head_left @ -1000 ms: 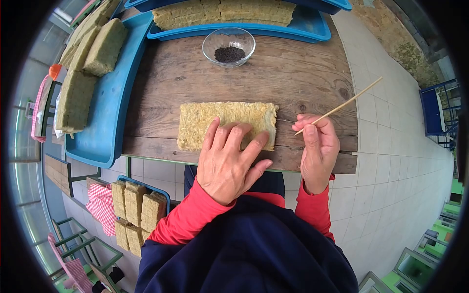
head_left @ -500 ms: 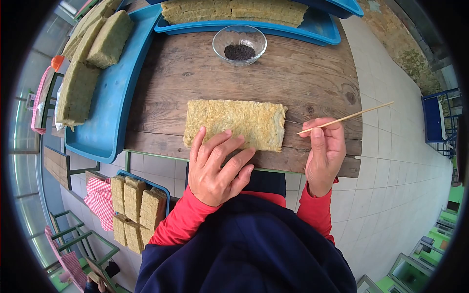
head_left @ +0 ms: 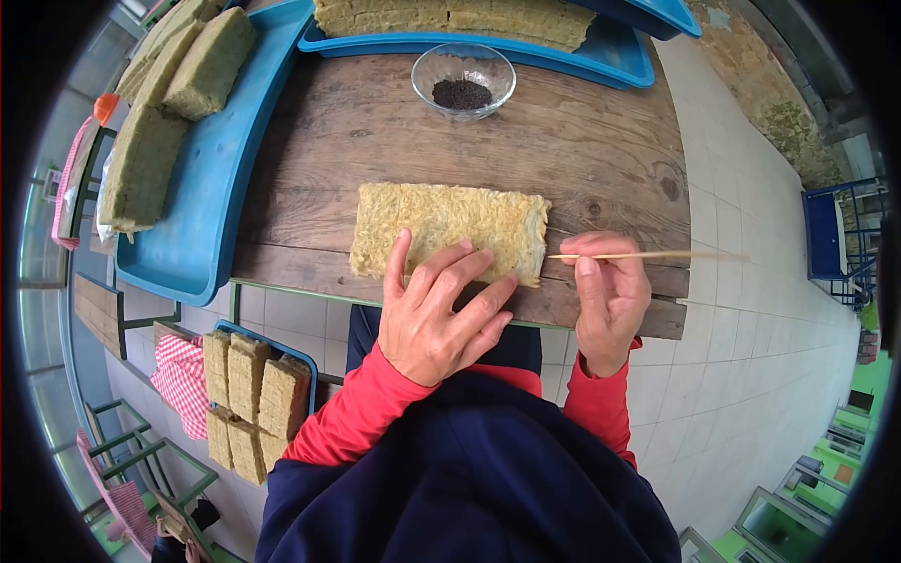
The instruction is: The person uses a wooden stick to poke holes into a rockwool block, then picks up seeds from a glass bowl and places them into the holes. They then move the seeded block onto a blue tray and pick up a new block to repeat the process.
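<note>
A flat yellowish slab of rockwool (head_left: pixel 441 211) lies crosswise on the wooden table (head_left: pixel 347 122), near its front edge. My left hand (head_left: pixel 446 314) rests with spread fingers on the slab's lower edge. At the right, my right hand (head_left: pixel 610 300) pinches a thin wooden skewer (head_left: pixel 638 254) between thumb and fingers. The skewer is nearly level, its pointed tip right by the slab's right end and its far end blurred. Beyond the slab stands a clear glass bowl (head_left: pixel 488 68) with small black seeds (head_left: pixel 461 94) in the bottom.
Blue trays hold rockwool blocks: one tray (head_left: pixel 202 206) at the left, another (head_left: pixel 526 64) along the back. Below left, a smaller tray (head_left: pixel 305 361) carries several cut blocks (head_left: pixel 249 375) beside a red checked cloth (head_left: pixel 180 375). Tiled floor (head_left: pixel 741 338) lies to the right.
My left hand has slid right along the slab. My right hand has moved slightly left, and the skewer has swung from slanting to nearly level, its tip closer to the slab's end.
</note>
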The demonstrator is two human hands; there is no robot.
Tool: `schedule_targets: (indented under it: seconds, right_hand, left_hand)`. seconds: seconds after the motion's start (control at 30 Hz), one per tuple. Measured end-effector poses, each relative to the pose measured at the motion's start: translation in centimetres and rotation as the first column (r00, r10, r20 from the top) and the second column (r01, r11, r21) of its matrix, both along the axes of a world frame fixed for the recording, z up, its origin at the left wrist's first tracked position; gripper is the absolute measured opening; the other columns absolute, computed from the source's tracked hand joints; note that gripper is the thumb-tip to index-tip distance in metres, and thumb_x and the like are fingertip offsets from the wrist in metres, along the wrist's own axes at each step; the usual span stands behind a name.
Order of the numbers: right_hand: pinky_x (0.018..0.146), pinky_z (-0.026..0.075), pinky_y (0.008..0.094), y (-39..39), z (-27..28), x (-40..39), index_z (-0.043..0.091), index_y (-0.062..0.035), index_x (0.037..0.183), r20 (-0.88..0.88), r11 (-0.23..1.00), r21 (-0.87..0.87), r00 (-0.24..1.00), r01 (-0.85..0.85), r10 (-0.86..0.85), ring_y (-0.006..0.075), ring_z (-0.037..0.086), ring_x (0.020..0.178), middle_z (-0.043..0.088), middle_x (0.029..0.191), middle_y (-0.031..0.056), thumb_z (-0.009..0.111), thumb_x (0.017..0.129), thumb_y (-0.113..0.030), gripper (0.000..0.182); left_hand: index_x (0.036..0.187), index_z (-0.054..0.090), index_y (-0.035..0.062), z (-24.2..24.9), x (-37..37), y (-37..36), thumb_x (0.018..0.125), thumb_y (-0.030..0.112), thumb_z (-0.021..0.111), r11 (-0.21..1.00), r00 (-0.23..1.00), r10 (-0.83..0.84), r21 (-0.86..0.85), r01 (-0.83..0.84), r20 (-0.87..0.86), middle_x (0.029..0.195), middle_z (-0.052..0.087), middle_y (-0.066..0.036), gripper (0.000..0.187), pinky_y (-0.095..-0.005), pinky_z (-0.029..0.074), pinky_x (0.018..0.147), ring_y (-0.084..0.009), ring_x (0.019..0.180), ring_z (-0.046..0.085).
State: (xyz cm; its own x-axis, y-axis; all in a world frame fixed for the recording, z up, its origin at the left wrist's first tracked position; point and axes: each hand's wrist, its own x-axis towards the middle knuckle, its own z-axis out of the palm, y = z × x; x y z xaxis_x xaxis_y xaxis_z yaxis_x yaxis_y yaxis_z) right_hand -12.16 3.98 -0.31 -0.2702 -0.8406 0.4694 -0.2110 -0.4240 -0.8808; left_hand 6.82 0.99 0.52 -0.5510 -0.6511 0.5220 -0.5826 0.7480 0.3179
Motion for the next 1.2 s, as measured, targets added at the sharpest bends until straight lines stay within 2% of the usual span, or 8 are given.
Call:
schedule_targets:
  seconds: [0.17, 0.27, 0.47, 0.67, 0.77, 0.83, 1.07, 1.2]
  right_hand:
    - [0.075, 0.052, 0.0259, 0.0, 1.1, 0.9, 0.052, 0.0051, 0.121, 0.3, 0.999, 0.036, 0.953, 0.026, -0.036, 0.0131, 0.062, 0.081, 0.059, 0.1, 0.0118, 0.054, 0.092, 0.002, 0.029]
    - [0.072, 0.054, 0.027, -0.1, 1.1, 0.6, 0.048, 0.0049, 0.13, 0.312, 0.998, 0.021, 0.947, 0.067, -0.071, 0.0125, 0.061, 0.079, 0.06, 0.101, 0.0125, 0.051, 0.094, 0.001, 0.036]
    - [0.069, 0.055, 0.0262, 1.3, 0.5, -1.1, 0.054, 0.0057, 0.125, 0.365, 0.996, 0.086, 0.928, 0.037, -0.067, 0.0131, 0.061, 0.08, 0.06, 0.108, 0.013, 0.051, 0.096, -0.001, 0.03]
    - [0.066, 0.053, 0.0248, 3.4, 2.6, -2.4, 0.058, 0.0083, 0.116, 0.165, 0.99, -0.003, 0.977, 0.138, -0.136, 0.013, 0.06, 0.075, 0.058, 0.096, 0.01, 0.055, 0.095, -0.002, 0.024]
    - [0.061, 0.052, 0.0231, 4.7, 4.0, -3.8, 0.059, 0.0093, 0.111, 0.16, 0.962, -0.068, 0.955, 0.265, -0.252, 0.0118, 0.057, 0.069, 0.057, 0.092, 0.0096, 0.056, 0.095, -0.004, 0.021]
    - [0.056, 0.049, 0.0216, 5.1, 4.9, -4.5, 0.062, 0.0088, 0.106, 0.034, 0.905, -0.037, 0.906, 0.424, -0.423, 0.0099, 0.054, 0.066, 0.057, 0.087, 0.0092, 0.055, 0.096, -0.006, 0.019]
    - [0.053, 0.042, 0.0189, 4.1, 5.1, -5.8, 0.065, 0.0047, 0.1, -0.187, 0.903, 0.147, 0.908, 0.404, -0.376, 0.0072, 0.051, 0.063, 0.057, 0.084, 0.0062, 0.055, 0.097, -0.009, 0.017]
    - [0.055, 0.042, 0.0192, 3.3, 3.7, -6.1, 0.066, 0.0002, 0.098, -0.43, 0.85, 0.291, 0.854, 0.44, -0.295, 0.0079, 0.054, 0.066, 0.061, 0.087, 0.004, 0.054, 0.097, -0.007, 0.014]
  left_hand:
    - [0.107, 0.069, 0.0232, -1.3, 0.1, -0.6, 0.072, 0.029, 0.073, 0.999, 0.999, -0.031, -0.033, 0.03, -0.031, 0.11, 0.059, 0.001, 0.035, -0.0556, 0.026, 0.11, -0.019, 0.11, 0.056]
    - [0.108, 0.069, 0.0236, -1.6, 0.1, -0.7, 0.074, 0.029, 0.072, 0.998, 0.998, -0.047, -0.05, 0.045, -0.04, 0.11, 0.06, 0.0, 0.035, -0.0542, 0.026, 0.111, -0.0201, 0.109, 0.057]
    - [0.114, 0.068, 0.0254, -1.2, 0.0, -0.7, 0.077, 0.031, 0.07, 0.997, 0.999, -0.05, -0.054, 0.049, -0.014, 0.108, 0.058, -0.001, 0.038, -0.0534, 0.024, 0.112, -0.0211, 0.108, 0.056]
    - [0.117, 0.067, 0.0244, -1.3, 0.0, -0.7, 0.075, 0.032, 0.071, 0.998, 0.999, -0.045, -0.032, 0.045, -0.015, 0.108, 0.057, -0.001, 0.042, -0.0545, 0.023, 0.113, -0.0217, 0.108, 0.056]
    - [0.115, 0.067, 0.0228, -1.5, 0.1, -0.7, 0.074, 0.032, 0.072, 0.999, 0.998, -0.051, -0.02, 0.051, -0.038, 0.109, 0.058, -0.001, 0.042, -0.0549, 0.023, 0.113, -0.0222, 0.108, 0.056]
    - [0.113, 0.068, 0.022, -1.6, 0.2, -0.8, 0.073, 0.032, 0.073, 0.998, 0.997, -0.06, -0.02, 0.059, -0.055, 0.109, 0.058, -0.001, 0.041, -0.0551, 0.023, 0.113, -0.0225, 0.108, 0.057]
    - [0.108, 0.07, 0.0215, -2.5, 0.3, -0.9, 0.076, 0.028, 0.07, 0.991, 0.991, -0.077, -0.118, 0.064, -0.108, 0.108, 0.061, 0.0, 0.033, -0.056, 0.024, 0.113, -0.0209, 0.107, 0.058]
    - [0.102, 0.072, 0.0229, -3.1, 0.2, -1.0, 0.077, 0.027, 0.067, 0.978, 0.991, -0.043, -0.21, 0.016, -0.126, 0.101, 0.063, 0.003, 0.025, -0.0564, 0.023, 0.114, -0.0185, 0.104, 0.058]
